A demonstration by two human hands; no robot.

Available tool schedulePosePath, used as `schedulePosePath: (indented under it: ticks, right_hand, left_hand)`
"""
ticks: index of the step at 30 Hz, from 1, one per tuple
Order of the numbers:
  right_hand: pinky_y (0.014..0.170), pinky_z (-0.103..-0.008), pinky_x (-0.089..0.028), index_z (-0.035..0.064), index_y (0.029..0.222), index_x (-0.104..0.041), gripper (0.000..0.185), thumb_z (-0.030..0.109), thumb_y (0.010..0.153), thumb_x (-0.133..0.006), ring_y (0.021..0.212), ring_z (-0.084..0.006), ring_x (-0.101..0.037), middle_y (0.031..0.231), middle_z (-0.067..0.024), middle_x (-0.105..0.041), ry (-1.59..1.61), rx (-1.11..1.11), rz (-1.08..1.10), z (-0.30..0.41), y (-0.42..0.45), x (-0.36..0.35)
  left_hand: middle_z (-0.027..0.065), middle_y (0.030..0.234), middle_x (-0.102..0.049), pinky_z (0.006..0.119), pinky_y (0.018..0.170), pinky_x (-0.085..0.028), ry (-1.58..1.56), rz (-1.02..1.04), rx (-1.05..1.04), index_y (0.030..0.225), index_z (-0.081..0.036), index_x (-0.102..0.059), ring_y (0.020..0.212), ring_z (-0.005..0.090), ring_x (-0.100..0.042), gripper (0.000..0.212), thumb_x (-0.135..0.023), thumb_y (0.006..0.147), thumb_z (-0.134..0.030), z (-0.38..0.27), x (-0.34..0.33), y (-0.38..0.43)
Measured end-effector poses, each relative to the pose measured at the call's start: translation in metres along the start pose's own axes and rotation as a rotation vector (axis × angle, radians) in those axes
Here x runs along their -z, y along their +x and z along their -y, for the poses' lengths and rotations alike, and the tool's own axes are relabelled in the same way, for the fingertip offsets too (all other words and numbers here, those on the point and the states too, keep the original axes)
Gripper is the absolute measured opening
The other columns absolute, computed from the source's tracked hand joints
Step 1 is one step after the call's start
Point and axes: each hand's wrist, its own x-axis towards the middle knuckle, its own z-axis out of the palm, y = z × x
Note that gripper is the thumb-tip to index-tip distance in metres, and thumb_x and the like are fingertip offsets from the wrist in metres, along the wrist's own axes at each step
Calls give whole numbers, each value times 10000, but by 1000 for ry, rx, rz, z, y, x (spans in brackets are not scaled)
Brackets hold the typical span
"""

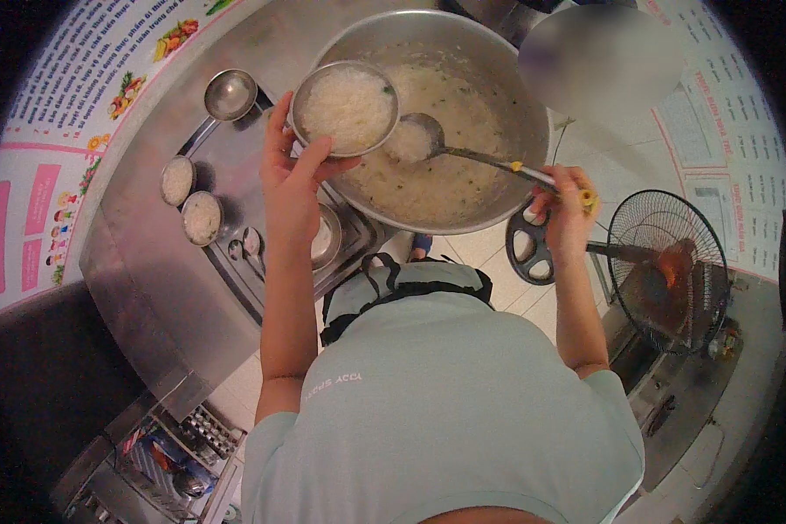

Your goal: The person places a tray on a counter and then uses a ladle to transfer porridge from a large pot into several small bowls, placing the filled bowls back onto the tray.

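Observation:
My left hand [295, 167] holds a metal bowl [348, 108] by its rim and side, over the left edge of a big metal pot [538, 141]. Pale, rice-like food with bits of green fills the bowl nearly to its rim. Inside the pot is a soupy porridge [445, 190] of the same pale colour. My right hand [568, 203] grips the long handle of a metal ladle [471, 156], whose yellow end sticks out past the fingers. The ladle's scoop, loaded with porridge, hangs beside the bowl above the pot.
Left on the steel counter [150, 281] are two filled bowls [179, 180], an empty metal ladle [230, 97] and metal spoons [252, 242]. Another bowl [326, 236] is partly behind my left forearm. A fan [668, 272] stands at right. Posters bearing writing cover the walls.

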Motion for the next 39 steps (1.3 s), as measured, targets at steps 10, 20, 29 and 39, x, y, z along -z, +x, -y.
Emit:
schedulePosePath:
  ticks: [10,20,29,39]
  right_hand:
    - [355,-217,-345,-62,878,-549,299,226,857,-468,405,-149,-495,658,-167,-575,-28,298,-12,115,-3,9]
    - [487,-293,-438,-21,880,-529,226,197,822,-540,479,-206,-559,717,-212,-571,-295,880,237,115,-33,5]
    - [416,-223,-395,-88,948,-509,463,356,899,-386,408,-179,-488,671,-212,-576,-25,506,-149,122,-19,-12]
    - [398,-219,-344,-88,998,-524,458,352,910,-430,477,-148,-489,676,-193,-581,187,189,-141,89,13,14]
  left_hand:
    - [152,1168,-426,362,689,-569,26,0,15,1315,-41,-313,966,292,-565,582,-520,774,15,10,6,4]
    - [158,1139,-431,359,686,-567,-142,126,138,1315,-37,-308,936,282,-573,600,-540,765,13,22,-10,4]
    - [163,1170,-426,363,685,-568,-164,86,94,1328,-32,-286,944,285,-573,620,-544,765,9,4,5,-4]
    - [147,1135,-471,350,686,-566,-103,-191,-87,1286,20,-310,911,264,-589,541,-517,787,13,-33,65,0]
